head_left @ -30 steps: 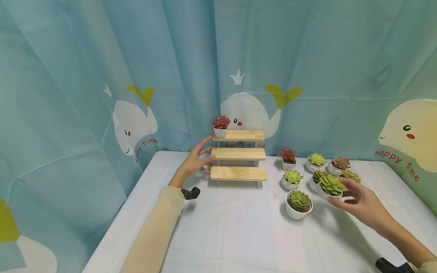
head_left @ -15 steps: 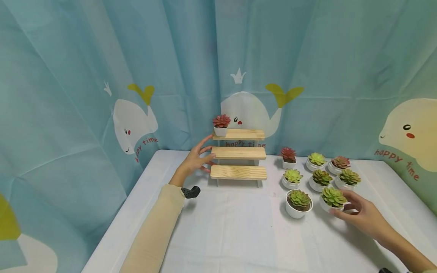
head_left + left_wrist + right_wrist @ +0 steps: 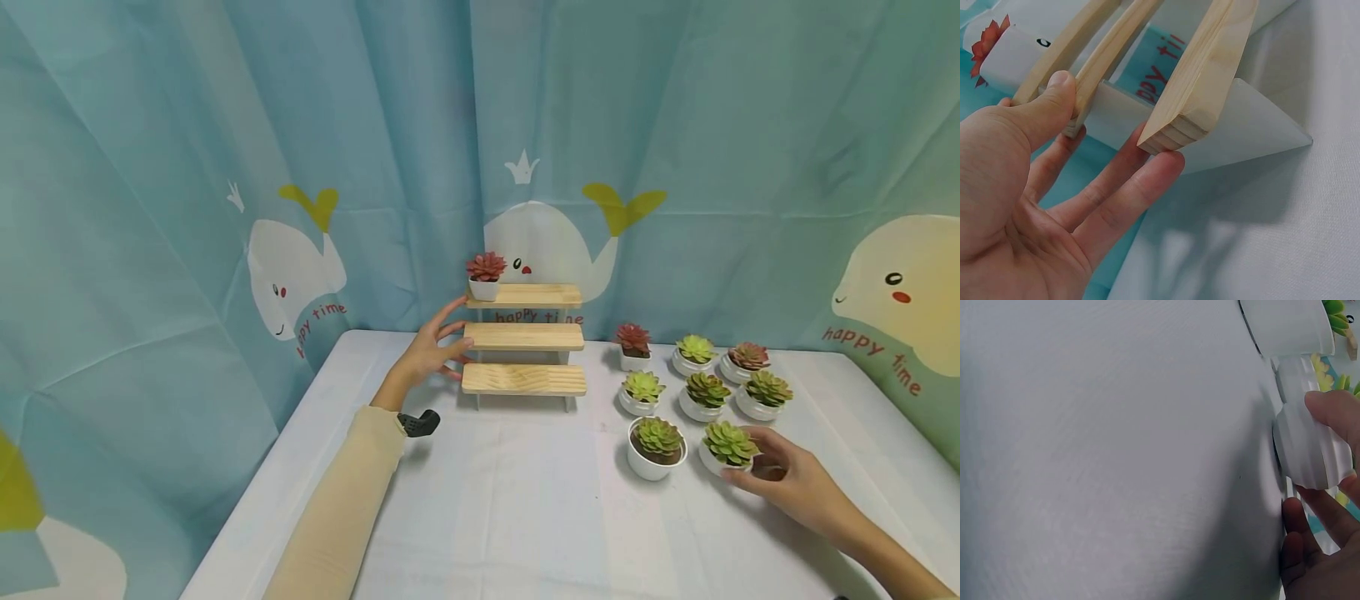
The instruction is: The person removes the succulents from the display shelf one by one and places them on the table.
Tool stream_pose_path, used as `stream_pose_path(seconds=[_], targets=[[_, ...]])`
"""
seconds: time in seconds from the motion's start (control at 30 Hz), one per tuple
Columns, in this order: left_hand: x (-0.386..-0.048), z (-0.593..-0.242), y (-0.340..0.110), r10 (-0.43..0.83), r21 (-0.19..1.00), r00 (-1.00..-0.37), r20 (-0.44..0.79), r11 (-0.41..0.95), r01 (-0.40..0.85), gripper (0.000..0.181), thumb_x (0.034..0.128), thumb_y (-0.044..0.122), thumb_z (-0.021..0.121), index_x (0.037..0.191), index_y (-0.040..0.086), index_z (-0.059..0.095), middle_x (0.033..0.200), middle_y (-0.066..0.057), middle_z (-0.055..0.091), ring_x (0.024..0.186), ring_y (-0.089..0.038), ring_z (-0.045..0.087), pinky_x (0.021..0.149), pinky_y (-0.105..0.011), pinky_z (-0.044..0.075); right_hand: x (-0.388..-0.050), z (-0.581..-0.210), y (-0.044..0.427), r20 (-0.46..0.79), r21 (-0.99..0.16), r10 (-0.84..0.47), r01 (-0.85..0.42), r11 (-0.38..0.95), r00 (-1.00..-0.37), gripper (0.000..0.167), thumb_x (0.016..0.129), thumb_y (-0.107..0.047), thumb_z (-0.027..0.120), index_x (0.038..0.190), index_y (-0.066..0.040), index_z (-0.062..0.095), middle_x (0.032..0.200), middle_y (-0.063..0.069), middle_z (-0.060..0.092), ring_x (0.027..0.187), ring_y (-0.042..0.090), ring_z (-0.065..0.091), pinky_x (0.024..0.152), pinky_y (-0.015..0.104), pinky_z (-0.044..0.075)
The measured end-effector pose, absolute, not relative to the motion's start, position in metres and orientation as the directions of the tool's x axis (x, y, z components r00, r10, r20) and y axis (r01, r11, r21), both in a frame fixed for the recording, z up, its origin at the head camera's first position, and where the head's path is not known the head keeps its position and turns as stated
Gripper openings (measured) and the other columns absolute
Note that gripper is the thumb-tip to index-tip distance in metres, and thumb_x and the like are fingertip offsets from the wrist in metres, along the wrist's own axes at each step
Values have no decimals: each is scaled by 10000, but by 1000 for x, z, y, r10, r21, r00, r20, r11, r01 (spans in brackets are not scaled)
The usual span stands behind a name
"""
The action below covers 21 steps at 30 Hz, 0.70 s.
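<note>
A three-tier wooden plant stand (image 3: 525,337) is on the table, a red potted succulent (image 3: 485,275) at the left of its top board. My left hand (image 3: 429,354) holds the stand's left end. In the left wrist view, the thumb is on the middle board (image 3: 1107,59) and fingertips touch the lowest board's end (image 3: 1179,131). To the right, my right hand (image 3: 795,479) grips a green succulent in a white pot (image 3: 727,446), thumb and fingers around the side. The pot's base looks down on the table in the right wrist view, where its white wall (image 3: 1310,447) shows.
Several more potted succulents stand in a cluster behind and beside the held one, including a red one (image 3: 633,346) and a green one in a larger round pot (image 3: 656,447). A blue curtain (image 3: 405,167) hangs behind the white tabletop (image 3: 525,500).
The right hand has lowered the green succulent to the table and shifted it slightly nearer the front, away from the pots behind. My left hand stays at the stand.
</note>
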<state>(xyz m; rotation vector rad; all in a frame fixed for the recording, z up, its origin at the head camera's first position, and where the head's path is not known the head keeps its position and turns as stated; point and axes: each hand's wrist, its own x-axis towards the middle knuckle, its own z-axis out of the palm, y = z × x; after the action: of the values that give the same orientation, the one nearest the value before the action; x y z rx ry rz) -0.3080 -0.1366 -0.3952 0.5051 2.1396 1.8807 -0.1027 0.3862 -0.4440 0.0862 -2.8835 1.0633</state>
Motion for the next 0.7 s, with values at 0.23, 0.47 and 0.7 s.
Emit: stream_pose_path(seconds=[0.23,0.47,0.7], targets=[[-307,-395,-137,405,989,-913,38,114,91,770,1006,159,693,1602,451,302,1661,-190,268,1235,-481,601,657,-545,630,-101,-447,388,97,-652,-36,-90,753,-995,671,891,-253,836,1413,24,517,1105,37,669,842,-59,595,680,221,536],[-307,-395,-137,420,989,-906,51,108,105,779,1014,150,683,1619,424,277,1664,-209,248,1255,-514,571,630,-504,635,-100,-447,389,67,-640,-26,-63,766,-997,708,916,-292,811,1441,54,485,1216,185,642,857,-86,558,690,213,532],[-307,-395,-137,418,989,-907,52,104,105,782,1011,146,688,1616,430,281,1665,-208,247,1216,-549,579,664,-577,622,-100,-447,389,59,-640,-27,-59,766,-998,717,924,-298,802,1447,64,471,1217,186,640,855,-82,559,688,214,531]])
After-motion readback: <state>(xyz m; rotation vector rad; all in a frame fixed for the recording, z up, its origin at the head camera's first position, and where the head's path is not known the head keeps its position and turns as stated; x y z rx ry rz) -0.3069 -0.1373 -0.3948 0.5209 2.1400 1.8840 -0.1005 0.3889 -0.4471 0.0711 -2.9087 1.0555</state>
